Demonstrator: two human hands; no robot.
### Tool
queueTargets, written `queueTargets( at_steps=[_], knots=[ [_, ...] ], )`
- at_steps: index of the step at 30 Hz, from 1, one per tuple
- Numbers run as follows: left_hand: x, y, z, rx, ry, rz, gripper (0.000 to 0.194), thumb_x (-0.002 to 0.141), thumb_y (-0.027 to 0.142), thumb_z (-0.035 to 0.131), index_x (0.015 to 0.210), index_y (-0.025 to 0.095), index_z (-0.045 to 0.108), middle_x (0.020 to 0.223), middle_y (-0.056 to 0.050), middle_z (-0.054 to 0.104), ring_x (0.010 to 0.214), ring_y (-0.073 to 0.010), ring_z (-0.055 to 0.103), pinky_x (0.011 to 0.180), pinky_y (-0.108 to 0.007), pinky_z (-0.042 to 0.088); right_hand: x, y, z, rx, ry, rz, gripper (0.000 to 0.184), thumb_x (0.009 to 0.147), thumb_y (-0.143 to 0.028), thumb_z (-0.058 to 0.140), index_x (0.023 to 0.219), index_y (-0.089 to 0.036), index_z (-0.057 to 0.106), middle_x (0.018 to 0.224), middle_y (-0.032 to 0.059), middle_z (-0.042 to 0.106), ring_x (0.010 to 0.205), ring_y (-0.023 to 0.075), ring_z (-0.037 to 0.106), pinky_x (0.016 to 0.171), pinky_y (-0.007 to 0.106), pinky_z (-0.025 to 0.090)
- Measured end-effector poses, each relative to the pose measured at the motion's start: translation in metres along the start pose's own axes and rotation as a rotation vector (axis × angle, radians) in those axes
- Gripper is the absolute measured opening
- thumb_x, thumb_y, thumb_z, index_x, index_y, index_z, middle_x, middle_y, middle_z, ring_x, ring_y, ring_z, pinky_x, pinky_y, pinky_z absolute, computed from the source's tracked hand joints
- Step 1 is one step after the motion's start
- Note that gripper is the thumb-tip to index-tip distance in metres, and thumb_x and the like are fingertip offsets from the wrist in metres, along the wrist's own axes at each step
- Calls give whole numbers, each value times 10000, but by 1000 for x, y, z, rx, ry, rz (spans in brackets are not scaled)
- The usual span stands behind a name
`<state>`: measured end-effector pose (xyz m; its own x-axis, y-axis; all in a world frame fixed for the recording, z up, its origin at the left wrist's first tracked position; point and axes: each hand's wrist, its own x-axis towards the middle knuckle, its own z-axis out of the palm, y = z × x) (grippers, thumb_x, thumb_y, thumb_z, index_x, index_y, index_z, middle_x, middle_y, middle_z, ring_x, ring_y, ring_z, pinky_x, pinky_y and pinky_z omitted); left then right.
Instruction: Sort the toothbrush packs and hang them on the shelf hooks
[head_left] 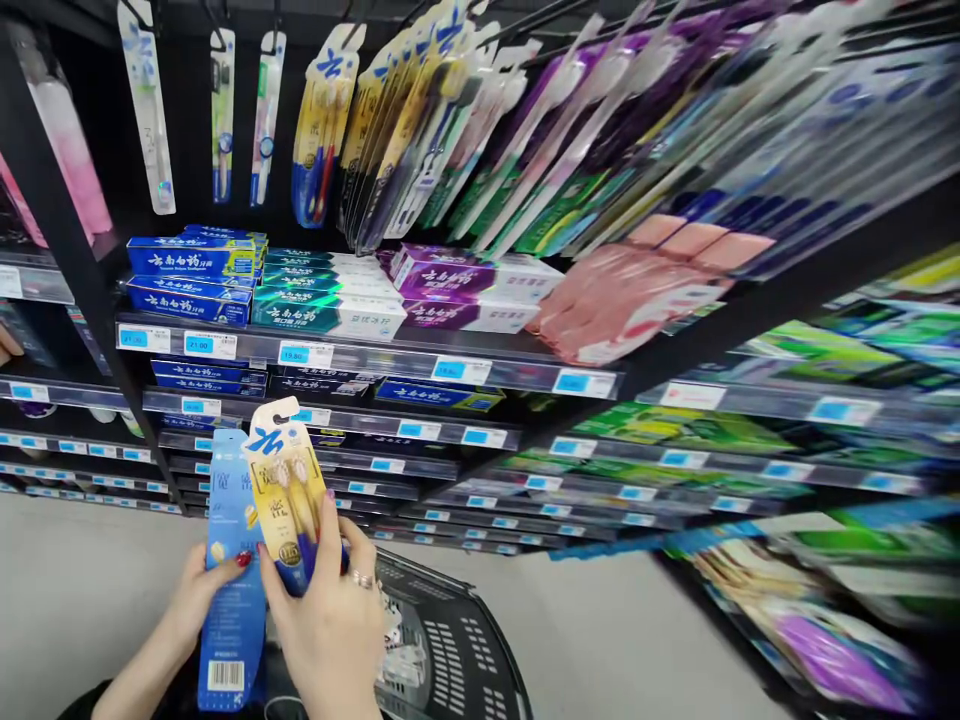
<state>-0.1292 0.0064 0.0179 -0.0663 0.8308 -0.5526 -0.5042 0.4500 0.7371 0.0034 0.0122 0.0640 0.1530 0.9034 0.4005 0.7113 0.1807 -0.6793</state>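
Note:
My left hand is closed on a blue toothbrush pack, its thumb pressed on the printed back, where a barcode shows near the bottom. In my right hand is a yellow and blue toothbrush pack with two brushes behind clear plastic and a hook hole at the top. The yellow pack overlaps the blue one's right edge. Fingers of my right hand wrap its right side and hide its lower part.
A black shopping basket with items inside is below my hands. Ahead, toothbrush packs hang from hooks over a shelf of toothpaste boxes. Price tags line the shelf edge. Shelves on the right hold green packages, blurred.

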Motion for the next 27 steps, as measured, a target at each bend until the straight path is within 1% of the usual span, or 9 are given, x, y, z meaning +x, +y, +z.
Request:
queueTargets(
  at_steps=[3, 6, 7, 9, 11, 16, 21, 24, 27],
  knots=[
    [1, -2, -2, 19, -9, -2, 231, 537, 279, 743, 709, 149, 663, 598, -24, 698, 544, -198, 625, 552, -292, 482, 2, 6, -9, 691, -382, 267, 576, 736, -596, 471, 1164, -210, 481, 950, 95, 493, 654, 157, 501, 487, 285, 455],
    [2, -3, -5, 47, -34, 15, 234, 557, 292, 731, 727, 143, 671, 640, -41, 709, 588, -213, 631, 588, -306, 477, 6, 11, -16, 1346, -747, 452, 754, 742, -731, 110, 923, -169, 581, 702, 23, 463, 378, 48, 283, 251, 167, 229],
    [2, -3, -6, 53, -40, 18, 234, 559, 295, 729, 727, 143, 673, 648, -43, 711, 596, -214, 631, 597, -308, 476, 8, 12, -17, 1567, -812, 520, 786, 731, -738, 69, 925, -170, 576, 685, 8, 449, 352, 32, 218, 221, 145, 144],
    [2, -4, -6, 58, -49, 11, 234, 563, 299, 726, 727, 141, 674, 632, -40, 705, 580, -210, 625, 596, -310, 472, 9, 13, -18, 1976, -856, 648, 733, 726, -740, 161, 1022, -185, 539, 739, 2, 461, 351, 17, 188, 203, 117, 62],
    [2, -5, -7, 58, -47, 0, 226, 565, 291, 725, 722, 138, 671, 596, -30, 691, 553, -202, 615, 587, -312, 471, 9, 12, -18, 2148, -799, 710, 674, 733, -712, 249, 1080, -194, 505, 790, 8, 477, 364, 15, 194, 200, 102, 42],
    [0, -8, -7, 72, -16, -15, 214, 570, 282, 722, 719, 139, 663, 596, -22, 687, 568, -203, 616, 586, -308, 472, 9, 10, -19, 2176, -748, 801, 664, 718, -693, 337, 1070, -159, 513, 798, 27, 490, 398, 26, 221, 235, 113, 64],
    [0, -9, -7, 60, -45, -18, 208, 583, 281, 720, 713, 131, 656, 624, -33, 694, 569, -191, 620, 579, -295, 477, 9, 7, -19, 1993, -589, 853, 531, 704, -619, 487, 924, -146, 584, 824, 58, 502, 515, 55, 318, 380, 155, 268],
    [1, -11, -7, 60, -25, -47, 200, 579, 273, 724, 698, 138, 638, 584, -24, 686, 512, -184, 609, 532, -296, 477, 8, 9, -17, 1793, -514, 764, 349, 688, -411, 626, 944, -177, 588, 785, 26, 504, 541, 66, 372, 461, 189, 332],
    [3, -11, -6, 57, -24, -47, 201, 590, 264, 718, 722, 135, 639, 587, -27, 693, 508, -190, 616, 539, -304, 483, 8, 12, -17, 1434, -362, 610, 455, 653, -293, 678, 1075, -210, 530, 791, 4, 541, 602, 107, 481, 560, 242, 420]
  ],
)
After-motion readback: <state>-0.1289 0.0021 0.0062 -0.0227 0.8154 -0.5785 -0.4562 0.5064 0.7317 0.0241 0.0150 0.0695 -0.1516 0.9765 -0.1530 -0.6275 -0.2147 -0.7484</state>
